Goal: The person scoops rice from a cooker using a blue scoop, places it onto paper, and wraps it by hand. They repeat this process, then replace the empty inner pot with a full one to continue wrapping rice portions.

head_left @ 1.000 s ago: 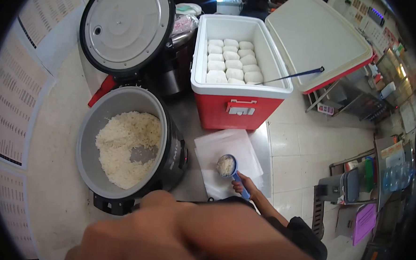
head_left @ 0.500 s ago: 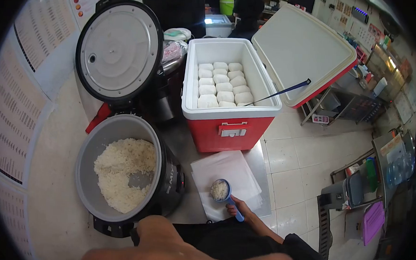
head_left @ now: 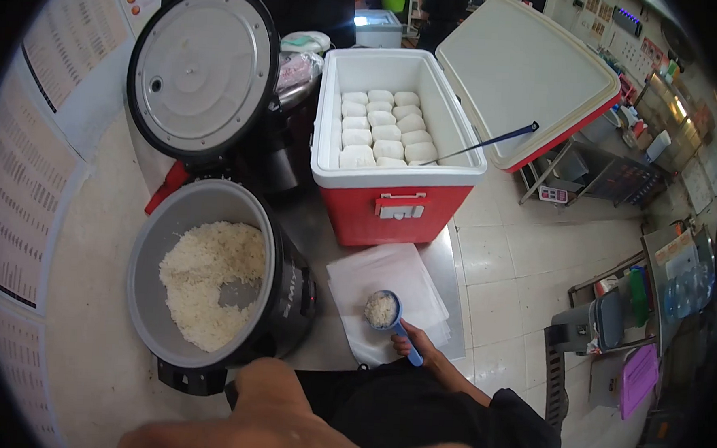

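Note:
My right hand [head_left: 414,344] is closed around the handle of a blue rice scoop [head_left: 409,354]. White rice [head_left: 381,309] fills its round cup, which is over a stack of white paper sheets [head_left: 357,274]. Very near the camera, my raised left hand [head_left: 306,444] is a blurred shape along the bottom edge, its fingers not distinguishable. Left of the sheets stands an open black rice cooker [head_left: 291,281], its grey pot partly filled with cooked rice [head_left: 202,273]. Behind the sheets is an open red and white cooler box [head_left: 391,213] holding several rows of white wrapped bundles [head_left: 383,132].
The cooker's lid [head_left: 200,70] stands raised. A long dark-handled utensil [head_left: 492,142] leans out of the cooler, whose lid [head_left: 529,71] hangs open to the right. Tiled floor [head_left: 492,304] lies beyond the metal table edge. A person in dark clothes [head_left: 444,13] is at the back.
The view has shifted slightly, so the cooker and cooler appear a little higher. My right hand still holds the filled scoop over the sheets, and my left hand stays near the camera.

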The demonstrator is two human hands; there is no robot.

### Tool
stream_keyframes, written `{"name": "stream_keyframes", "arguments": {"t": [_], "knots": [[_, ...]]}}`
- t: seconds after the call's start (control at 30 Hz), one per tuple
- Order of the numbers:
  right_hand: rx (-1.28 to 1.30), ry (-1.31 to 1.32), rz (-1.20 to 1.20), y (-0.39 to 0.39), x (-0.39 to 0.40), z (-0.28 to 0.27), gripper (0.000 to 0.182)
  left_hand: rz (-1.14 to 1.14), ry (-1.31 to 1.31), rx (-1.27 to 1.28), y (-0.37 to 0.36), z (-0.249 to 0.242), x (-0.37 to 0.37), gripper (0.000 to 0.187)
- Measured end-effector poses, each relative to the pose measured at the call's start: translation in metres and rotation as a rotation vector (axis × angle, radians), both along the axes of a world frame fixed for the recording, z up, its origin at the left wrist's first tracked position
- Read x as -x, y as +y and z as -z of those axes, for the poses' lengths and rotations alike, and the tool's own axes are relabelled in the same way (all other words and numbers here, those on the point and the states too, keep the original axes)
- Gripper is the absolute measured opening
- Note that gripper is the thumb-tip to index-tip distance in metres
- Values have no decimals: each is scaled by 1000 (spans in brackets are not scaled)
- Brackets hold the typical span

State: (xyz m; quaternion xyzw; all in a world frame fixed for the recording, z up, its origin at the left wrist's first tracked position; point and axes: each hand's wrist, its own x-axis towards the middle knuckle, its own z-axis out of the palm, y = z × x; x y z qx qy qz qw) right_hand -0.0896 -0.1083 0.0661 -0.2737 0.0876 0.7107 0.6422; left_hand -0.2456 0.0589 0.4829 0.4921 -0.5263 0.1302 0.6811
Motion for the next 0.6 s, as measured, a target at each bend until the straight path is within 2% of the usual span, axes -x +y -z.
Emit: {"name": "stream_keyframes", "arguments": {"t": [0.13,0.2,0.27,0.33,0.4,0.5,0.6], "knots": [[-9,-89,27,6,-2,9,45,25,8,19,5,0,-3,29],[-90,68,-5,-4,-4,16,38,38,6,15,3,2,-3,29],[-42,29,8,5,-7,14,40,37,8,4,2,3,-6,29],[22,-190,15,-1,-1,2,44,37,18,25,-2,5,-7,29],[74,-102,32,5,-12,-16,49,39,27,34,-4,4,-10,29],[44,15,6,1,-7,-9,51,29,44,38,-3,3,-10,29],[53,13,47,1,-6,-5,49,24,47,55,-1,1,-8,29]]}}
